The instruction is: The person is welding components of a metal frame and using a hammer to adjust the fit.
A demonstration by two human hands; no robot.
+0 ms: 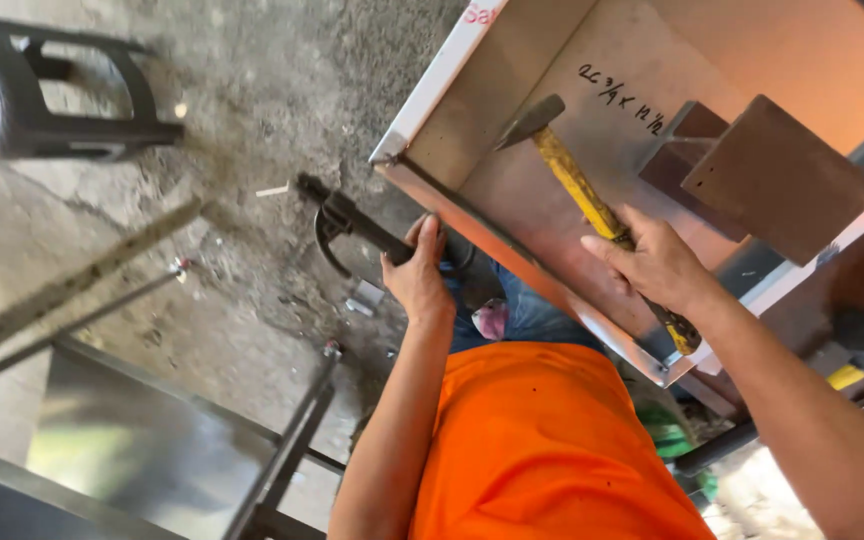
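Work looks midway: right hand (657, 262) clamps a yellow-handled hammer (592, 205) inside the sheet-metal box (592, 130); at nine o'clock, left hand (417, 275) grips a black clamp (352, 225) on its edge.

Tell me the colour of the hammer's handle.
Yellow, worn dark in places; the head view shows the hammer handle best.

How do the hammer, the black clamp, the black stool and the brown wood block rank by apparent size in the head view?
1. black stool
2. brown wood block
3. hammer, long but thin
4. black clamp
Stool and block look close; distance differs, so unsure.
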